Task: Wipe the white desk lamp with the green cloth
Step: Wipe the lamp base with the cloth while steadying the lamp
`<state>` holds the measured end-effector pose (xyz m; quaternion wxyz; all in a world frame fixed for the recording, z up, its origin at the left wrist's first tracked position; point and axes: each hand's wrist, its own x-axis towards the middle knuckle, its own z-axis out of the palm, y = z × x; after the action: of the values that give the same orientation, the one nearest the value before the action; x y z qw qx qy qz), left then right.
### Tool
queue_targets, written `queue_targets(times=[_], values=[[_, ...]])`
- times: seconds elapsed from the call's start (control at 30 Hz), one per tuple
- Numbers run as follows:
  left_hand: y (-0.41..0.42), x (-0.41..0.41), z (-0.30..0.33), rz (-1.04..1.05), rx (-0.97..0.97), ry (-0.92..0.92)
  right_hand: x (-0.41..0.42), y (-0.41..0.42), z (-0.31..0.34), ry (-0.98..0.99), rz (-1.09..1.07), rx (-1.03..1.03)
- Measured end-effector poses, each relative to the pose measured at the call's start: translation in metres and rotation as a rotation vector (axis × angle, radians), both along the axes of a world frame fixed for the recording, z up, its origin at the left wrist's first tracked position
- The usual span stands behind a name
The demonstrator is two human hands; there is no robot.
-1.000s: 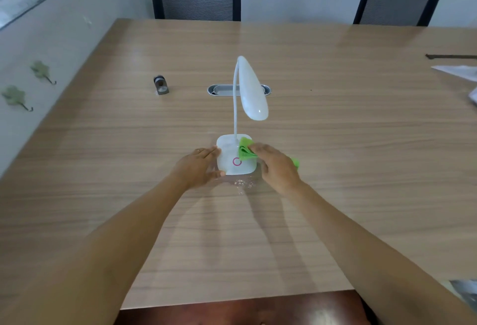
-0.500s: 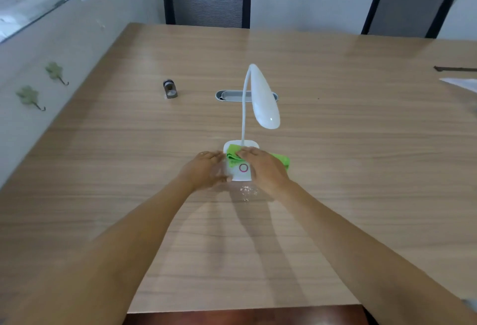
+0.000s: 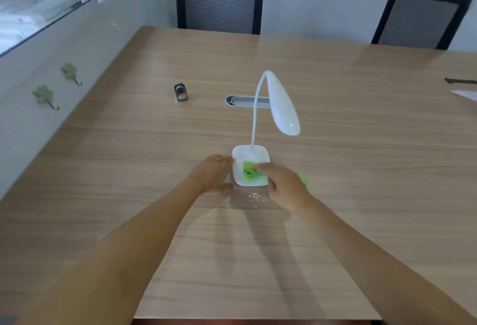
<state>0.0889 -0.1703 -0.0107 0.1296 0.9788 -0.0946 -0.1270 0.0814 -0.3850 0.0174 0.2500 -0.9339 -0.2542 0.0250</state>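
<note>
Head view: we go from left to right. On the wall at nine o'clock we count two leaf-shaped hooks (image 3: pixel 44 94). On the wooden bench (image 3: pixel 361 169) at eleven o'clock of the lamp sits one small grey metal object (image 3: pixel 180 92); we cannot tell what it is. Just behind the lamp's neck, at twelve o'clock, lies one oval grey cable tray (image 3: pixel 240 100) sunk into the bench; what it holds we cannot make out.

Our left hand (image 3: pixel 211 173) rests at nine o'clock of the lamp's base, its fingers (image 3: pixel 224 158) narrowly spread and touching the base's left edge, the thumb along the near corner.

The single white desk lamp (image 3: pixel 282 107) stands near the bench's middle. Its square base sits flat, the thin neck rises upright from the base's far side, curves over at the top, and the long drop-shaped head hangs with its long axis running from eleven o'clock down to five o'clock, its broad end pointing down and toward us.

One green cloth (image 3: pixel 249 173) lies crumpled on the base's near half. Our right hand (image 3: pixel 285 185) presses it there, fingers (image 3: pixel 263 168) curled narrowly around it; a green corner peeks out at the hand's three o'clock side.

Beyond the bench at twelve and one o'clock we count two black mesh chairs (image 3: pixel 219 1). At three o'clock, on the bench edge, lie one dark thin object (image 3: pixel 460 80) and one white sheet (image 3: pixel 466 94).
</note>
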Motion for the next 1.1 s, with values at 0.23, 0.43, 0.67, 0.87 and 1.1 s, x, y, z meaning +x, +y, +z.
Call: queue_targets(times=[0.23, 0.43, 0.67, 0.87, 1.1], values=[[-0.011, 0.001, -0.004, 0.182, -0.146, -0.002, 0.022, 0.003, -0.019, 0.077, -0.108, 0.0], [-0.02, 0.004, -0.005, 0.217, -0.168, -0.057, -0.017, -0.024, -0.02, 0.023, 0.005, -0.012], [-0.049, 0.008, -0.012, 0.108, -0.147, -0.049, 0.031, -0.029, -0.008, -0.004, -0.23, 0.003], [-0.048, 0.009, -0.019, 0.07, -0.127, -0.028, 0.018, -0.019, -0.027, 0.063, -0.145, -0.002], [-0.019, 0.012, -0.011, 0.016, -0.02, 0.06, -0.006, -0.03, -0.015, -0.003, -0.056, -0.021]])
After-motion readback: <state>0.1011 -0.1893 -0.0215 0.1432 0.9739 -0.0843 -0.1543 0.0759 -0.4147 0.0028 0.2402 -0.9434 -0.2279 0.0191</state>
